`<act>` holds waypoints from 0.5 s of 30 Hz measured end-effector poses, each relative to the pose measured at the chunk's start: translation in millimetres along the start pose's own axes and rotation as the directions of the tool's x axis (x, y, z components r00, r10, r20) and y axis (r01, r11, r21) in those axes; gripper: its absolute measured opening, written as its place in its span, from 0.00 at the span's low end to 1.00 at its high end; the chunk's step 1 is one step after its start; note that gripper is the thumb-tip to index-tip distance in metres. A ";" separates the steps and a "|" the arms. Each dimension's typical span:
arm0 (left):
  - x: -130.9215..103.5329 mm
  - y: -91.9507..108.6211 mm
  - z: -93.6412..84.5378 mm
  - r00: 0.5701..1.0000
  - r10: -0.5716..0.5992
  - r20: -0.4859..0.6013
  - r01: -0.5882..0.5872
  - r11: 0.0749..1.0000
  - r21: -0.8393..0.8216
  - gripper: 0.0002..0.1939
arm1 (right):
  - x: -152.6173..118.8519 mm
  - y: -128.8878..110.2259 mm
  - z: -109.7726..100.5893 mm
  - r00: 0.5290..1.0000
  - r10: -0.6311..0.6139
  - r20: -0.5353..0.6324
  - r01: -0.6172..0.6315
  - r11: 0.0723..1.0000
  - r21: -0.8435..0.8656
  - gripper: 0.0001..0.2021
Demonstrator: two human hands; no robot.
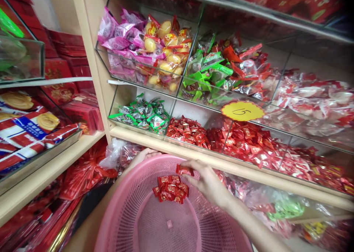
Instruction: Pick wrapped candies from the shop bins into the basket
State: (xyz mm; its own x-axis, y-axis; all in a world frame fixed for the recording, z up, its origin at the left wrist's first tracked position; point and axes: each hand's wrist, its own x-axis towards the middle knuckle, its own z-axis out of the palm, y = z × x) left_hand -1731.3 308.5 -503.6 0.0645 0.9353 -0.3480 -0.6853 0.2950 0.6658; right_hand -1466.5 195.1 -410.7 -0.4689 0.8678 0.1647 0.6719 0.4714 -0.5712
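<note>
A pink plastic basket [110, 211] with mesh walls fills the bottom middle. Several red-wrapped candies [171, 189] lie in a small heap inside it, toward the far end. My right hand [200, 178] is over the basket's far right part, its fingers pinched on a red candy packet [184, 170]. At the basket's far left rim is my left hand [145, 155], gripping the rim, with part of its fingers hidden. Beyond the rim, a low bin holds more red-wrapped candies [188, 132].
A wooden shelf edge [166, 145] runs just past the basket. Green-wrapped candies [143, 113] and a yellow price tag [243, 111] are above it. Clear divider panels separate the bins. Packaged snacks [30, 130] sit at left; bagged goods [284, 207] lie below right.
</note>
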 end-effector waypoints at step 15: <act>-6.7 -19.8 7.2 0.992 -0.088 -0.090 0.085 0.996 -0.037 0.20 | -27.6 18.7 40.5 0.938 0.106 0.329 0.049 0.901 -0.431 0.11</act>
State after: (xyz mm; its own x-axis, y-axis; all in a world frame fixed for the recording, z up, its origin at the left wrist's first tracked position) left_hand -1712.9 297.9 -509.7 0.0589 0.8842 -0.4634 -0.7037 0.3661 0.6090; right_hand -1464.2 173.6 -458.5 -0.5573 0.8126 -0.1707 0.8294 0.5353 -0.1597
